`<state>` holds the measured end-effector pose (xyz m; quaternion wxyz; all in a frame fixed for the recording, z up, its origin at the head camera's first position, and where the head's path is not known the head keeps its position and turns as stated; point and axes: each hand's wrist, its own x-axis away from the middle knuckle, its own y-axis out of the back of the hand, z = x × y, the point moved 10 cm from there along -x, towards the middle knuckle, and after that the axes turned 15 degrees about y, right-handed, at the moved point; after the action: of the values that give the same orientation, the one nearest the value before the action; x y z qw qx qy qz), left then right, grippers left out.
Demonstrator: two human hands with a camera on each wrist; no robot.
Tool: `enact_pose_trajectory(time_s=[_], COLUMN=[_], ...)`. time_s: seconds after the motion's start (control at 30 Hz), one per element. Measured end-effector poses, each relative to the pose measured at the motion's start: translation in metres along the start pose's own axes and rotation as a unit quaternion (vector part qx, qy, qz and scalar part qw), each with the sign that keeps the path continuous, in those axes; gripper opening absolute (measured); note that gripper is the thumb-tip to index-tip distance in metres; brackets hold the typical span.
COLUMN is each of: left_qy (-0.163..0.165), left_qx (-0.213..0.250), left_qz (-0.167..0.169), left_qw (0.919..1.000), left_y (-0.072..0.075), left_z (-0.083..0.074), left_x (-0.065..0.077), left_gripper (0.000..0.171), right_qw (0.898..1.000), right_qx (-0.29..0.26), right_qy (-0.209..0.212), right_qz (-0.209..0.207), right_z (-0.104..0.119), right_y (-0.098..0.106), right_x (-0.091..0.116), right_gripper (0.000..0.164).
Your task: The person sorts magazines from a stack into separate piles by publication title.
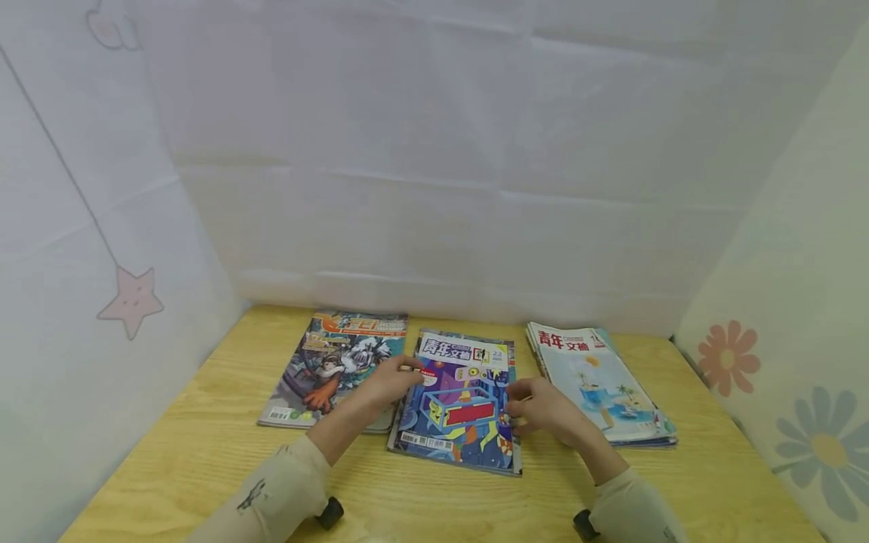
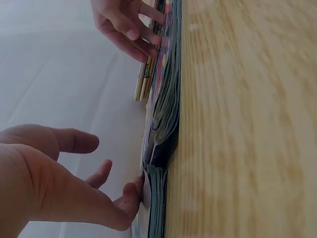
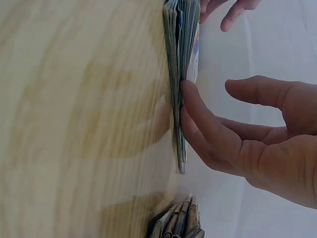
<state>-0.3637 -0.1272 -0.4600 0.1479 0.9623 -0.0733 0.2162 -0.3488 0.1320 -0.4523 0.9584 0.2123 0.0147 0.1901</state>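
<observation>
A middle pile of magazines (image 1: 468,445) lies on the table, with a purple and blue cover on top. My left hand (image 1: 388,383) is at its left edge, fingers loosely bent. In the left wrist view, the fingertips of the left hand (image 2: 64,188) are right at the top of the neighbouring pile's edge, near where two piles meet. On the other side, my right hand (image 1: 546,409) is at the pile's right edge. The right wrist view shows the right hand (image 3: 262,141) with relaxed fingers against the page edges (image 3: 181,99), thumb held apart.
To the left lies a comic-style magazine (image 1: 353,369) with an orange title, close beside the middle pile. A white-covered magazine pile (image 1: 573,369) with a beach picture is to the right. Pale cloth walls (image 1: 441,226) stand behind and beside the wooden table (image 1: 183,445).
</observation>
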Motion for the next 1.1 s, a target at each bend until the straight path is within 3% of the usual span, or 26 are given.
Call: enact_pose_trajectory(time_s=[0.23, 0.33, 0.43, 0.53, 0.63, 0.87, 1.1], left_qy=[0.010, 0.014, 0.034, 0.061, 0.065, 0.032, -0.023], left_qx=[0.088, 0.153, 0.200, 0.192, 0.177, 0.187, 0.191], left_qz=[-0.012, 0.024, 0.096, 0.164, 0.201, 0.201, 0.203], left_qw=[0.9960, 0.9878, 0.9744, 0.9658, 0.9612, 0.9611, 0.9602], left_y=[0.005, 0.000, -0.013, -0.028, -0.036, -0.031, -0.028], left_z=[0.004, 0.004, 0.007, 0.012, 0.016, 0.010, -0.016], left_x=[-0.009, -0.012, -0.012, -0.010, -0.007, -0.004, 0.007], left_gripper=[0.048, 0.052, 0.058, 0.067, 0.072, 0.072, 0.079], right_qw=[1.000, 1.000, 1.000, 1.000, 0.999, 0.999, 0.996], right_qx=[-0.006, -0.013, -0.018, -0.026, -0.036, -0.046, -0.068], right_qy=[0.003, -0.001, -0.008, -0.008, -0.004, 0.000, -0.009], right_qz=[0.003, -0.003, -0.010, -0.011, -0.007, -0.004, -0.056], right_z=[-0.002, -0.004, -0.008, -0.011, -0.012, -0.010, -0.018], right_y=[0.003, 0.004, 0.006, 0.006, 0.004, 0.002, 0.017], right_x=[-0.003, -0.004, -0.004, -0.005, -0.006, -0.008, -0.009], right_gripper=[0.045, 0.044, 0.042, 0.042, 0.042, 0.040, 0.053])
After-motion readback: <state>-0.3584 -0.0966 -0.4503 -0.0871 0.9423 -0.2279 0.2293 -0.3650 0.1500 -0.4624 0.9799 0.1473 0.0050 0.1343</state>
